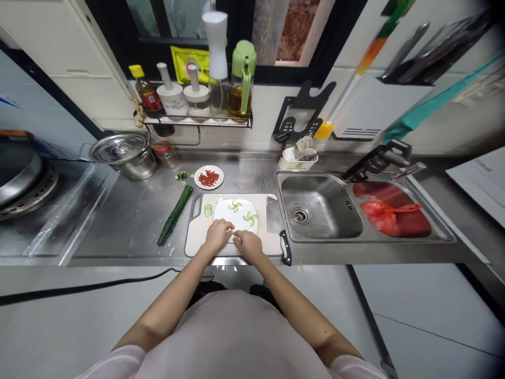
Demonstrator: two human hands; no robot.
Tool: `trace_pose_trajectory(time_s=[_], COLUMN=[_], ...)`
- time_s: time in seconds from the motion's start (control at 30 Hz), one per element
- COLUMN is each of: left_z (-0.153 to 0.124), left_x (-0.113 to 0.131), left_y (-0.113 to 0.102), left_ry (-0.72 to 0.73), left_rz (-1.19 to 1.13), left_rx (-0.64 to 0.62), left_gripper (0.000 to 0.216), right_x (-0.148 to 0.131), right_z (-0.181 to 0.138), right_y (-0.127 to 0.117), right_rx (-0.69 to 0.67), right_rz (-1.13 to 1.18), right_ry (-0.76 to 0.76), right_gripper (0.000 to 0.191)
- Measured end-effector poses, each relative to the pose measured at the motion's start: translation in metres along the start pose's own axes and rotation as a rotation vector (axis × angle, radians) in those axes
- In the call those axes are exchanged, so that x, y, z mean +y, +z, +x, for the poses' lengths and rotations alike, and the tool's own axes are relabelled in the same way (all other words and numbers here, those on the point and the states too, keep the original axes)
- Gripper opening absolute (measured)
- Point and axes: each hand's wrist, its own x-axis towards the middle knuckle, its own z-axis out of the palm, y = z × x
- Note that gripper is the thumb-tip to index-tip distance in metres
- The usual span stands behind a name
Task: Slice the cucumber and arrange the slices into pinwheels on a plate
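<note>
A stainless-steel countertop (134, 221) spans the view, with a double-bowl sink (327, 210) set into it on the right. Left of the sink lies a pale cutting board (199, 237) with a grey edge and handle. A lidded steel pot (138, 167) stands at the back left. On the board sits a squarish white plate (238, 220); a whole cucumber (174, 217) lies slantwise on the counter just left of the board, and a black-handled knife (274, 218) rests along the board's right edge.

The left hand (218, 234) and right hand (249, 246) meet over the plate's near edge, fingers bent inward, fingertips almost together at a small cucumber slice (235, 235); I cannot tell which of them, if either, has it pinched. Behind the board, a small round dish (221, 177) holds chopped red pieces (209, 178). Two cucumber pinwheels (235, 206) lie on the far and right parts of the plate, with overlapping cucumber rounds (208, 210) on the board to its left.
</note>
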Motion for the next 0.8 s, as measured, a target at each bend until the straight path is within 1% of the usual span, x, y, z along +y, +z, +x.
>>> trace_pose_trajectory(time_s=[0.43,0.8], left_z=[-0.0014,-0.0025], left_x=[0.0001,0.0016], left_y=[0.0015,-0.0001], left_ry=[0.000,-0.016], left_rz=[0.003,-0.010], left_rx=[-0.004,-0.004], left_gripper=[0.019,0.021], right_x=[-0.0017,-0.0031], right_z=[-0.0026,-0.0026], right_y=[-0.0019,-0.0029], right_rx=[0.000,-0.004], right_rz=[0.003,-0.043], right_ry=[-0.002,-0.018], right_gripper=[0.034,0.034])
